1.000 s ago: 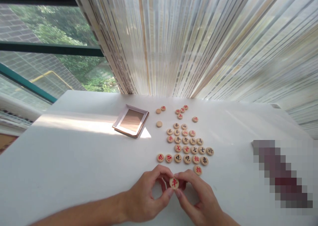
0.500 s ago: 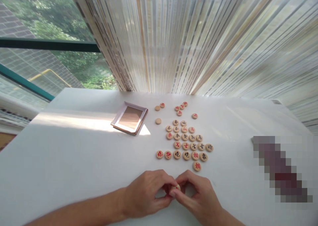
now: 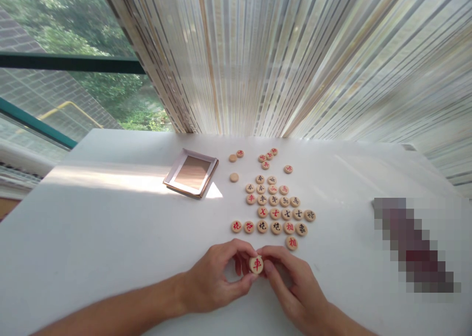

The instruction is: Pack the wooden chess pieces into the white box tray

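Between my two hands is a round wooden Chinese chess piece [image 3: 256,264] with a red character, its face turned up toward me. My left hand [image 3: 217,274] pinches it by the left side with thumb and fingertips. On the other side, my right hand [image 3: 297,287] grips its right edge, thumb and forefinger closed on it. Just beyond my hands lies a piece with a red character [image 3: 292,242]. Farther on, several red and black pieces lie in rough rows, among them a black piece [image 3: 262,226] and a red piece [image 3: 236,226].
A shallow open box [image 3: 191,173] sits on the white table [image 3: 110,252] at the back left. Two pieces show blank faces, one of them a plain disc [image 3: 234,177]. A pixelated dark object [image 3: 415,247] lies at the right. A striped curtain [image 3: 239,55] hangs behind.
The held chess piece has turned so its red character faces me; before, fingers mostly covered it. Both hands have lifted slightly. The view has shifted a little.
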{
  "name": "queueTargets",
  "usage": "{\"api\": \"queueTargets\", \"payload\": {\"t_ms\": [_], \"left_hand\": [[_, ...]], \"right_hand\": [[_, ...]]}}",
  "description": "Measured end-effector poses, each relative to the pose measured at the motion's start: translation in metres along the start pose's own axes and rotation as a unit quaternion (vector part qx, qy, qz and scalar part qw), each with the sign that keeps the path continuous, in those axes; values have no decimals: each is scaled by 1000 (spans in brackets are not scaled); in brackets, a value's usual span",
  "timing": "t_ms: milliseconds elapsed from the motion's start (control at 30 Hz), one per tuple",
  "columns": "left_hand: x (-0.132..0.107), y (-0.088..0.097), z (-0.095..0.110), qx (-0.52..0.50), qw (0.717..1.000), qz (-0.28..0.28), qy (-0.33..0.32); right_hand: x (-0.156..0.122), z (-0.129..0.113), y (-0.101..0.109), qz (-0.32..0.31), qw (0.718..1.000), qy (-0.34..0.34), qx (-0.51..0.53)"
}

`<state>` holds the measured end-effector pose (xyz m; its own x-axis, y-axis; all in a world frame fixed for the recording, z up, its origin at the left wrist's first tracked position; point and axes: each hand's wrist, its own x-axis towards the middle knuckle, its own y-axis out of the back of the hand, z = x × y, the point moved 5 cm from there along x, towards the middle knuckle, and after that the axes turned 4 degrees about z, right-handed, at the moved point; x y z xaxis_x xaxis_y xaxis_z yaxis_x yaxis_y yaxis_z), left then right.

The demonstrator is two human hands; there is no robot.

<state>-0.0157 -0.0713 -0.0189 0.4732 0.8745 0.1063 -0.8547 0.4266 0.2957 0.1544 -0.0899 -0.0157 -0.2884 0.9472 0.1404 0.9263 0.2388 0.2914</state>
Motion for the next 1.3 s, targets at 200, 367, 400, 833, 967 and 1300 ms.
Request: {"api": "queueTargets", "payload": {"t_ms": [200,367,400,833,967,1300], "left_hand": [[-1,2,1,-23,1000,-1,0],[-1,4,4,-42,999,-14,-1],[-1,4,4,-42,999,-15,1],[-1,1,5,-10,1000,-25,12],[-1,0,2,16,999,-33,21],[-4,0,-10,-19,997,-18,75]], "right_hand": [[-1,-2,-1,8,999,28,17],[-2,0,-1,14,1000,26,4],[-2,0,-1,16,1000,26,2],[1,-4,-2,34,997,59,-20],[-2,-5,-5,28,995,86,-46],[-5,-6,-9,32,988,121,-86]]}}
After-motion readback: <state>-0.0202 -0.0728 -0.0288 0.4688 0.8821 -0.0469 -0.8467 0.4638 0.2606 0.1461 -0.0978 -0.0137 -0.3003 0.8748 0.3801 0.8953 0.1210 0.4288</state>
